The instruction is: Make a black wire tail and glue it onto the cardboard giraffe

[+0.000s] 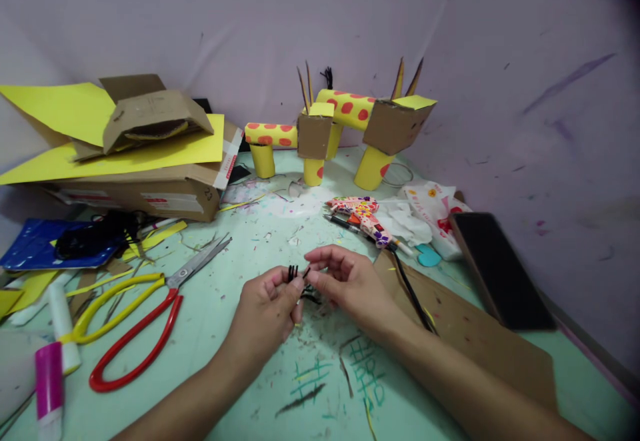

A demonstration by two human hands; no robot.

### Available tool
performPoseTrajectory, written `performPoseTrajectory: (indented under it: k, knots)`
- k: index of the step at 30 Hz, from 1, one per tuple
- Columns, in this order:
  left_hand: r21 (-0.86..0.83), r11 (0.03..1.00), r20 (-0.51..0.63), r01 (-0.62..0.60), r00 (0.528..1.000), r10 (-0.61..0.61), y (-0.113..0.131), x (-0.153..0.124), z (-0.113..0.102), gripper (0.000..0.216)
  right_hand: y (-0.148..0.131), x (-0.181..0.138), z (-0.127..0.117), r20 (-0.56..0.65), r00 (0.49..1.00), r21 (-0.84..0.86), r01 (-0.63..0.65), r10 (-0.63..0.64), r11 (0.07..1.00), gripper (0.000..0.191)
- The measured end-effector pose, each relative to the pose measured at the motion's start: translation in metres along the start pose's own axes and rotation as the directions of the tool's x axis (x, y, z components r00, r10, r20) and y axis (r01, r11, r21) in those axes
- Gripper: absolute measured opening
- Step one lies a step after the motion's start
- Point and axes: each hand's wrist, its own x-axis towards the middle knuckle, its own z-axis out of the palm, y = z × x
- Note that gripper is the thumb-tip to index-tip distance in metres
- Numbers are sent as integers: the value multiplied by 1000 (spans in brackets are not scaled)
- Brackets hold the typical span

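Observation:
My left hand [267,307] pinches a small bundle of black yarn [311,296] between thumb and fingers, with short ends sticking up and out. Close beside it, my right hand [353,284] has thumb and forefinger closed at the strands of the same bundle. Both hands are just above the middle of the green table [240,401]. Scissors [173,294] with one yellow and one red handle lie partly open to the left. At the back stand a smaller animal figure [314,137] and a larger one [397,124], built of cardboard and yellow, red-spotted tubes.
A cardboard box [190,191] with yellow sheets [200,141] stands back left; a blue packet [30,241] and black yarn hank [95,237] lie before it. A glue stick [49,381] is front left. A flowered glue gun [367,217], phone [500,267] and cardboard piece [490,347] lie right.

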Motion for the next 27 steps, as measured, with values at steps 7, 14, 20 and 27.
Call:
performPoseTrajectory:
  k: [7, 14, 20, 27]
  knots:
    - [-2, 1000, -23, -10, 1000, 10, -1, 0, 0, 20, 1, -1, 0, 30, 998, -69, -52, 54, 996, 20]
    - [67, 998, -33, 17, 999, -15, 0, -1, 1, 21, 0, -1, 2, -63, 998, -158, -41, 31, 987, 6]
    - [66, 998, -27, 3, 1000, -1, -1, -1, 0, 20, -1, -1, 3, -74, 997, -175, -36, 23, 984, 4]
    - [86, 996, -36, 11, 999, -7, 4, -5, 2, 23, -1, -1, 4, -96, 994, -183, -66, 49, 981, 1]
